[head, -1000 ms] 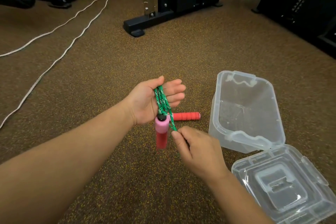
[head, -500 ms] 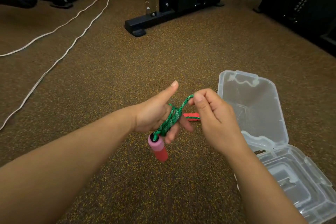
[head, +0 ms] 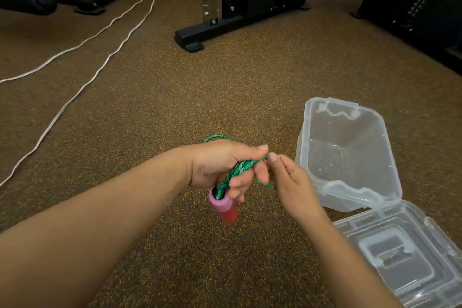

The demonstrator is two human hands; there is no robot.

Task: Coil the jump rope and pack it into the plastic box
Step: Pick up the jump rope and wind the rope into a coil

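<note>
Seen from above, over a speckled brown gym floor. On the left, two white cords (head: 75, 92) trail across the floor. At centre, the left hand (head: 222, 165) curls round green rope (head: 240, 166) wound over its fingers; a loop pokes out behind the hand. One pink and red handle (head: 223, 206) dangles below it on the rope. Just to the right, the right hand (head: 287, 182) pinches a strand at the left fingertips. The other handle is hidden. Further right, an open clear box (head: 375, 197) stands near the hands, its lid (head: 410, 252) beside it. The rope looks light, soft and floppy, likely to spring loose; best held across the bundled coils, with the rigid handles steadied.
</note>
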